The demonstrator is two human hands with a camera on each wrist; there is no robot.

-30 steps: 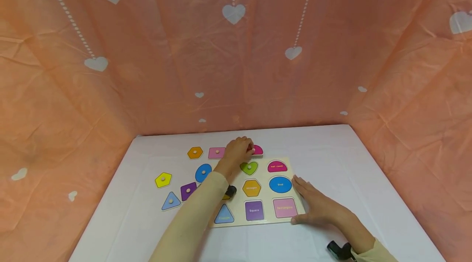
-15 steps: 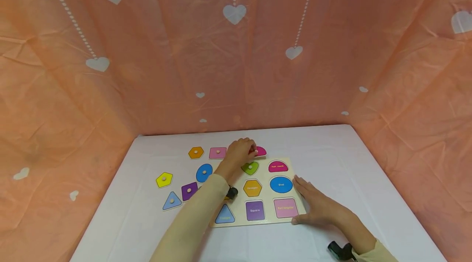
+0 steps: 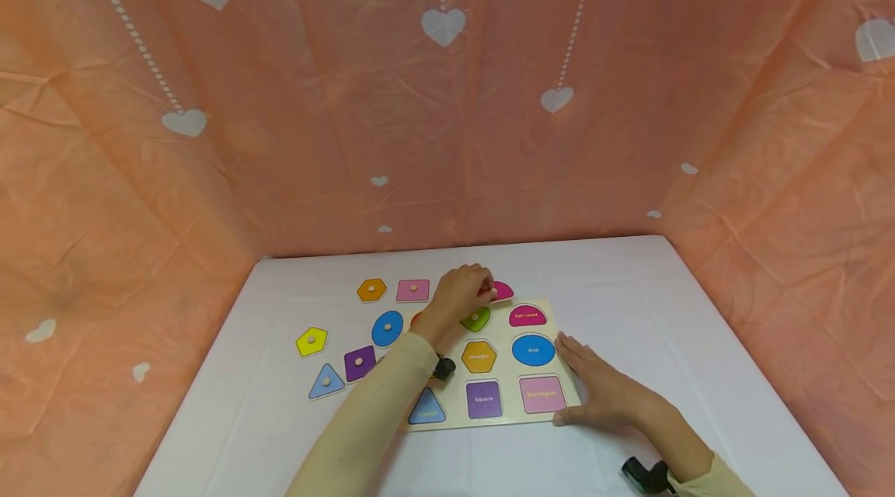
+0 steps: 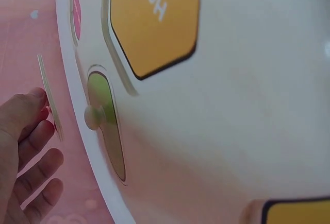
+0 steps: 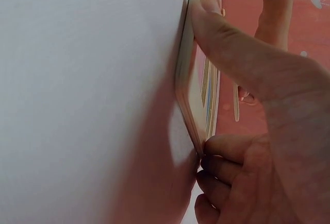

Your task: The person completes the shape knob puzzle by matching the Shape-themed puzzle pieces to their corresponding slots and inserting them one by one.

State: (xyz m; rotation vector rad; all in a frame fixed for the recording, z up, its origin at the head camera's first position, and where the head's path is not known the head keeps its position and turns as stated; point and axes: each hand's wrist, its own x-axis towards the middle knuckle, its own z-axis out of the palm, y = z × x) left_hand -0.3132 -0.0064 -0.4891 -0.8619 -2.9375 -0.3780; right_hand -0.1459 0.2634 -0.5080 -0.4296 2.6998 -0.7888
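Observation:
My left hand (image 3: 457,295) pinches a magenta half-round puzzle piece (image 3: 503,292) above the far edge of the puzzle board (image 3: 510,404). In the left wrist view this piece appears edge-on, held between thumb and fingers, apart from the board. A green heart piece (image 3: 482,320) with a knob sits in its recess just below that hand. The magenta recess labelled "Half round" (image 3: 527,317) lies to the right of it. My right hand (image 3: 608,392) grips the board's near right corner, thumb on the near edge and fingers on the right edge. My left forearm hides the board's left part.
Loose knobbed pieces lie to the left: an orange hexagon (image 3: 365,293), a pink rectangle (image 3: 403,292), a blue oval (image 3: 380,335), a purple square (image 3: 352,370), a yellow pentagon (image 3: 303,345) and a light-blue triangle (image 3: 325,390). A red piece (image 3: 416,318) is mostly behind my left wrist.
The left hand has shifted a little to the right and nearer, carrying the half-round piece with it. My right hand stays in place on the board.

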